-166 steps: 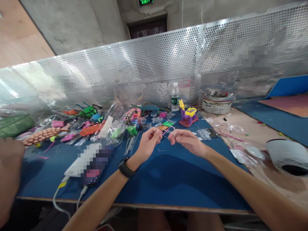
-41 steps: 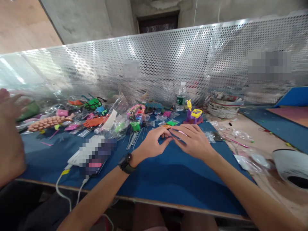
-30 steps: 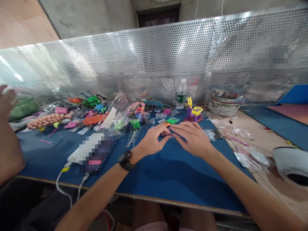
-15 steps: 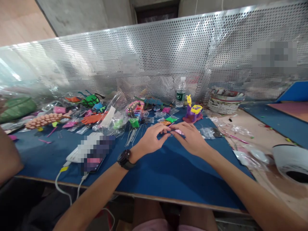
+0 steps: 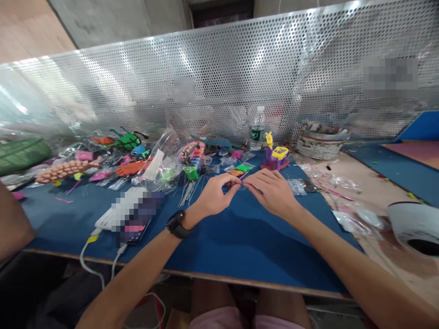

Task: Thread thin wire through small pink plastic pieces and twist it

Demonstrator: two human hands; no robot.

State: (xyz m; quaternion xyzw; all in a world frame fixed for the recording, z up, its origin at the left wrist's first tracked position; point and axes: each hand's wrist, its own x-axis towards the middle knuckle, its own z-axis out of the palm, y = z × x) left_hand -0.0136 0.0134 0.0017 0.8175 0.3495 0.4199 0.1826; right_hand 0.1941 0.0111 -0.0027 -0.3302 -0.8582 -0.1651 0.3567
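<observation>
My left hand (image 5: 215, 197), with a black watch on its wrist, and my right hand (image 5: 270, 192) meet fingertip to fingertip low over the blue mat (image 5: 226, 242). Between the fingertips of both hands is a thin pink strand (image 5: 244, 175), small and partly hidden by the fingers. Just beyond my hands lie small bags of orange and green beads (image 5: 240, 170) and a bundle of thin wires (image 5: 189, 192).
A blurred phone on a white power bank (image 5: 132, 214) lies left, cables hanging off the front edge. Bead toys in plastic bags (image 5: 137, 160) fill the back left. A water bottle (image 5: 257, 128), purple-yellow toy (image 5: 275, 157), round basket (image 5: 322, 141) stand by the perforated metal screen. Another person's arm (image 5: 12, 224) is at far left.
My hands came down from mid-air to just over the mat and stay pinched together. The other person's raised hand at the left has dropped out of sight, leaving the arm.
</observation>
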